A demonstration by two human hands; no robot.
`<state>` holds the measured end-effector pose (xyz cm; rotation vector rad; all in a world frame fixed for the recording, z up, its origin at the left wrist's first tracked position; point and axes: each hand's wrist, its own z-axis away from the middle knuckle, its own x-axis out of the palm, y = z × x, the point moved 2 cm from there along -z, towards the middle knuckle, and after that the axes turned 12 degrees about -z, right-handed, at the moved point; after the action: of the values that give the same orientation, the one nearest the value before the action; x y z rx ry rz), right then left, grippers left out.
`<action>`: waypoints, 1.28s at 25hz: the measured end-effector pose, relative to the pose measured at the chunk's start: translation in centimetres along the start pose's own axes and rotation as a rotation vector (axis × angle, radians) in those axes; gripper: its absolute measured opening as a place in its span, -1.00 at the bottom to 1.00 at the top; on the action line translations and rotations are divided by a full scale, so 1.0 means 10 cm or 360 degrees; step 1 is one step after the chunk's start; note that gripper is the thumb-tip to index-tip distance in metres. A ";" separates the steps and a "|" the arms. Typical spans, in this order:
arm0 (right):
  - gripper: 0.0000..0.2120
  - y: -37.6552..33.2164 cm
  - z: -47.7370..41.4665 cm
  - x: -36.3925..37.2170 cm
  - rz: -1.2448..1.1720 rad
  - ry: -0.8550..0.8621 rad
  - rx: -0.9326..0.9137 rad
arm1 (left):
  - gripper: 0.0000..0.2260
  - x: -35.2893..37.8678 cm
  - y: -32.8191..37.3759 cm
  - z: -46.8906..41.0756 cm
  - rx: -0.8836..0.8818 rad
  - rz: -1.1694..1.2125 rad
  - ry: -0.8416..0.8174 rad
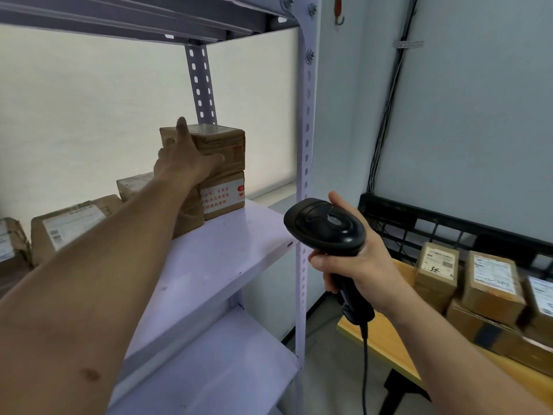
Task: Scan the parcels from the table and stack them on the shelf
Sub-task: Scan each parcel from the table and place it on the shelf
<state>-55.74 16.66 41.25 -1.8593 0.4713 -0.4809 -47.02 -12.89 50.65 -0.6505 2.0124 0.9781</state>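
Left hand (pixel 182 163) seemingly grips top parcel (pixel 223 142) on lilac shelf (pixel 227 247); right hand (pixel 359 265) holds scanner (pixel 326 226).

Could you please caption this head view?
The left hand holds the top parcel on the shelf; the right hand grips the scanner.
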 end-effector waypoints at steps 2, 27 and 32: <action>-0.10 -0.02 0.10 -0.08 0.0003 -0.0018 0.0000 | -0.17 0.01 0.07 0.18 0.0005 0.0006 0.0157; -0.03 -0.39 2.29 -2.56 0.0009 0.0111 0.0111 | -0.41 1.77 2.52 3.93 0.0455 0.0289 -0.0196; -0.03 -0.41 2.66 -3.07 0.0094 0.0283 0.0111 | -0.40 2.04 3.02 4.34 0.0556 0.0292 -0.0396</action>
<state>-66.83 55.27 33.76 -1.7387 0.6194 -0.6185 -61.25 37.61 29.21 -0.1492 1.9748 0.7411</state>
